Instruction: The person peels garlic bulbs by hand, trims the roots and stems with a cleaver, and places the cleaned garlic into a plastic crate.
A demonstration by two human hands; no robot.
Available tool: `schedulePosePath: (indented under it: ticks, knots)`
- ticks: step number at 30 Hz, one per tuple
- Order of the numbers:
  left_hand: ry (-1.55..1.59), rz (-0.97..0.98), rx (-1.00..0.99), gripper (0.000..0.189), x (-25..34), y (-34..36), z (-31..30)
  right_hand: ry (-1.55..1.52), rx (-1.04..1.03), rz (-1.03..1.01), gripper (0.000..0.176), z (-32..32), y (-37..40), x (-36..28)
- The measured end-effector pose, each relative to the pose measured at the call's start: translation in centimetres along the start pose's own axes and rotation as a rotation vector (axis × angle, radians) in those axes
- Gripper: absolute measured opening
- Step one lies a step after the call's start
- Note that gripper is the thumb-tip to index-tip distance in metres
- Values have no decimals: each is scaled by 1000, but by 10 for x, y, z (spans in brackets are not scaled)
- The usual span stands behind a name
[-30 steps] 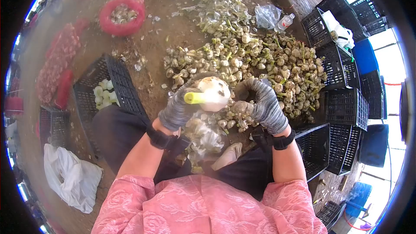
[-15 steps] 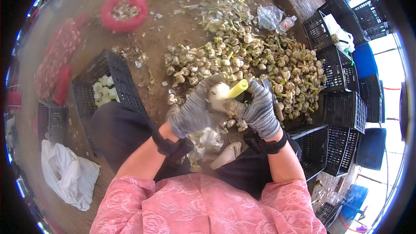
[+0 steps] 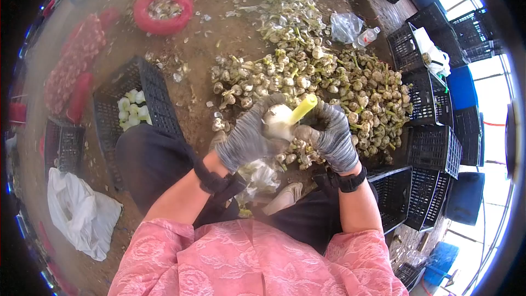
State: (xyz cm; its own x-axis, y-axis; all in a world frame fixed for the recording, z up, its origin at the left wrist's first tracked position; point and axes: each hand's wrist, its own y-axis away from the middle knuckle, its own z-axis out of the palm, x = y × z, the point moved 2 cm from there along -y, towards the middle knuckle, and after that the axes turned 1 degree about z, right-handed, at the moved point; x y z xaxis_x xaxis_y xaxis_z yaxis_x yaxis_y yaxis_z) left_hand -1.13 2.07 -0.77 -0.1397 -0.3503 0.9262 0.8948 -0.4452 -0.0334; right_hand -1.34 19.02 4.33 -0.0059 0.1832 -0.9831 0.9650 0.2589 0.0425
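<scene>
Left hand (image 3: 246, 140) cups a bulb (image 3: 276, 121), which a slack hold could drop; right hand (image 3: 333, 136), just right, has unclear grip.

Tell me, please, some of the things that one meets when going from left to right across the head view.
White bag → pink ring → left hand → bulb → right hand → bottle.

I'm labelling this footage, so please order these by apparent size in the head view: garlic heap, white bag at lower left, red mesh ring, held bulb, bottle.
1. Garlic heap
2. White bag
3. Red mesh ring
Last, unranked: held bulb and bottle; the bulb's nearness to the camera makes their order unsure.
</scene>
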Motion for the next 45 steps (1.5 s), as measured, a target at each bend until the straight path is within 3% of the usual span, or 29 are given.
schedulePosePath:
  ticks: [5,7,8,10,13,17,22,26,29,31,33,36,37,39,41,43,44,45]
  knots:
    - [-330,62,89,83,6,2,6,136,73,-72,35,8,1,-4]
    - [148,-129,147,83,6,3,7,104,52,3,35,7,0,-4]
    - [148,-128,148,83,5,3,5,105,51,3,35,5,0,-3]
    - [-192,9,79,82,6,1,2,92,20,37,33,3,1,-1]
    - [-23,-30,79,82,8,1,3,20,-1,50,32,2,1,-1]
    - [-60,-4,70,82,7,0,0,62,-18,23,32,1,-2,-2]
    - [-12,-127,98,83,8,0,-1,359,-7,-35,24,2,-5,-7]
    - [69,-81,80,83,3,0,-1,441,14,-55,19,-2,-5,-5]
    - [259,-93,23,73,4,-2,-4,301,-66,-77,21,-9,-6,1]
    - [676,-238,-74,63,3,-1,0,-229,-110,107,25,-9,-3,1]
    - [562,-225,-117,61,10,-1,0,-317,-115,169,31,-9,-2,8]
    - [472,-313,-25,66,11,-3,0,-316,10,151,33,-3,-2,6]
    - [266,-178,40,67,7,-5,1,-318,12,147,33,0,-1,8]
    - [-149,99,167,71,1,-7,0,-670,49,287,32,7,-1,23]
    - [-98,205,179,70,-1,-7,-6,-598,10,310,34,6,0,25]
    - [303,16,108,67,5,-8,-13,-565,-115,242,33,10,2,1]
    - [425,-84,105,69,10,-6,-11,-841,-189,338,31,11,3,-2]
    - [422,-82,106,69,13,-5,-13,-842,-192,335,31,11,5,0]
